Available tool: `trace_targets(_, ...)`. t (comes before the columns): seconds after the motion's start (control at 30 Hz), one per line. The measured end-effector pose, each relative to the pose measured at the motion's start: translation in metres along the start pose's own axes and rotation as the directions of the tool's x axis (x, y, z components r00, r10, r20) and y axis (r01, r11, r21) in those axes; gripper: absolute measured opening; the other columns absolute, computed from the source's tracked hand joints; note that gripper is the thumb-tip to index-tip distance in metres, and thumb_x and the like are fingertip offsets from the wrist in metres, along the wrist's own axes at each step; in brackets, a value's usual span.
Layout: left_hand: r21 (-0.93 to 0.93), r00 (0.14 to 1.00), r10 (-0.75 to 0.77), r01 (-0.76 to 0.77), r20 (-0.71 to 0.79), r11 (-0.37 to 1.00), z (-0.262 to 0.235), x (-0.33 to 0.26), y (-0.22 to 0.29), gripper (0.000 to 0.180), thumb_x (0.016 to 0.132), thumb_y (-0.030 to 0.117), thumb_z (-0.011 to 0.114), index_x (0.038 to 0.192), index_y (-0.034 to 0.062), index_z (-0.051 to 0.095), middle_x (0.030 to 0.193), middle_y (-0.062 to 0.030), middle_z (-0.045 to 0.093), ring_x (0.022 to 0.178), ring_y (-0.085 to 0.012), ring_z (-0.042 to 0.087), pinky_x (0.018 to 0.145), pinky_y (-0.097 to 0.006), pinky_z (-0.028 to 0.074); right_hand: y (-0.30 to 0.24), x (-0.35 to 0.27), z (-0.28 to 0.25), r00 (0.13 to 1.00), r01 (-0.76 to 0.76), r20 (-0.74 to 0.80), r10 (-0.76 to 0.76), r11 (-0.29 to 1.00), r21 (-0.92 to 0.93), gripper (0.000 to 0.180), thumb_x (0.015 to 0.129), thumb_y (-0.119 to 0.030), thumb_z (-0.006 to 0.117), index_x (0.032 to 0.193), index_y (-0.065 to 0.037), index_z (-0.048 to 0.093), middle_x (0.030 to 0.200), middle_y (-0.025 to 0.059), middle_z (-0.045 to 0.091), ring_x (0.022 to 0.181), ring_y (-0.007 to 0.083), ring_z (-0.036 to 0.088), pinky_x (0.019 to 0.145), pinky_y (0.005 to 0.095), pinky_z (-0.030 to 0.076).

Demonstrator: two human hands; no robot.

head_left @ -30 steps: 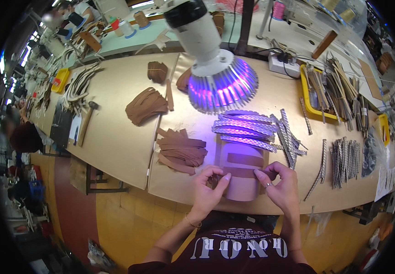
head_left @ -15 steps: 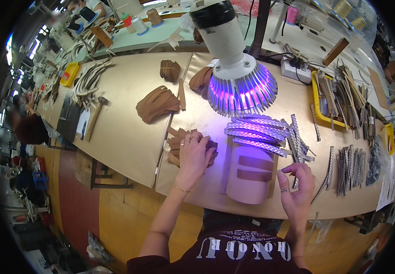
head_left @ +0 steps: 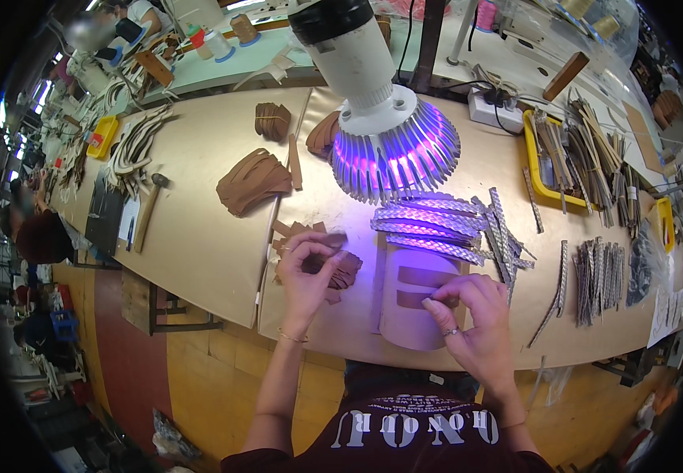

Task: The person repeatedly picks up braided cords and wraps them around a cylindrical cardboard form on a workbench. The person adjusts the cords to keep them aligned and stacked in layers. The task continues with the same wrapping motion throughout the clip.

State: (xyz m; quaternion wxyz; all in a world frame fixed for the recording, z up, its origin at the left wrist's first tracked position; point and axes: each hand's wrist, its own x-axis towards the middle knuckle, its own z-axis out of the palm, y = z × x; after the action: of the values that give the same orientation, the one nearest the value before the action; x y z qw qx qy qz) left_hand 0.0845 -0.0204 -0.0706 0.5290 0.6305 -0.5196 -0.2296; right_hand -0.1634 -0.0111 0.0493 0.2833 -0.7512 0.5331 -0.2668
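My left hand, thumb and forefinger curled together, pinches a short brown leather strip above a loose heap of brown leather strips. On the table before me lies a pale round-ended board with two flat brown strips across it. The fingers of my right hand are closed at the right end of the lower strip and cover that end. Behind the board, silver braided strips lie side by side under a lamp glowing violet.
Bundled brown strips lie further left, near a hammer. At the right are a yellow tray of strips and a row of braided strips. The lamp hangs low over the work. Other people sit at the far left.
My left hand has risen from the brown heap with a strip between its fingers. My right hand has moved left from beside the board onto the lower strip. The view has shifted slightly.
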Motion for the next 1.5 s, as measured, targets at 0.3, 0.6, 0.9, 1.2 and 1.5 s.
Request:
trace_targets(0.3,0.315,0.832,0.507,-0.554,0.225,0.771,-0.014,-0.034,0.072,0.020,0.068,0.017,0.080,0.081,0.0241,0.066,0.097,0.0076,0.068,0.097,-0.0174,0.059,0.096,-0.036,0.031,-0.010,0.000,0.014,0.985,0.159,0.035,-0.169,0.967,0.200,0.025,0.076,-0.017,0.080,0.092,-0.005,0.066,0.090,0.0076,0.064,0.082,0.0251,0.060,0.072,0.0376,0.048)
trace_targets(0.6,0.043,0.824,0.342,-0.403,0.451,0.914,-0.012,-0.050,0.084,0.022,0.069,0.011,0.080,0.086,0.0154,0.066,0.086,0.0037,0.066,0.084,-0.0162,0.061,0.091,-0.040,0.036,-0.001,-0.013,0.017,0.964,0.237,0.081,-0.253,0.957,0.167,0.019,0.076,-0.015,0.079,0.084,-0.005,0.064,0.086,0.0084,0.064,0.079,0.0264,0.060,0.069,0.0354,0.047)
trace_targets(0.9,-0.150,0.807,-0.016,0.129,0.590,0.980,-0.038,-0.050,0.063,0.012,0.084,0.011,0.074,0.081,0.0025,0.066,0.077,-0.0041,0.067,0.075,-0.0157,0.061,0.072,-0.029,0.045,0.022,-0.030,-0.001,0.945,-0.309,0.097,0.311,0.762,0.569,0.014,0.094,-0.012,0.066,0.088,0.000,0.060,0.076,0.0007,0.060,0.069,0.0066,0.056,0.061,0.0223,0.044)
trace_targets(1.2,-0.255,0.755,-0.222,0.459,0.617,0.851,-0.006,-0.073,0.059,0.015,0.091,0.011,0.066,0.080,-0.0004,0.065,0.070,0.0001,0.063,0.065,-0.0071,0.052,0.062,-0.023,0.041,0.039,-0.052,0.005,0.886,-0.349,0.008,0.464,0.653,0.672,0.013,0.094,-0.010,0.065,0.091,0.002,0.061,0.075,0.0018,0.063,0.068,0.0057,0.057,0.062,0.0204,0.045)
trace_targets(1.5,-0.223,0.780,-0.353,0.521,0.517,0.824,0.005,-0.081,0.060,0.018,0.090,0.009,0.066,0.075,0.0018,0.059,0.068,0.0041,0.053,0.067,-0.0031,0.046,0.061,-0.021,0.037,0.061,-0.061,0.031,0.908,-0.319,-0.046,0.417,0.757,0.570,0.014,0.093,-0.012,0.066,0.091,0.002,0.062,0.074,0.0023,0.063,0.067,0.0065,0.057,0.061,0.0227,0.047)
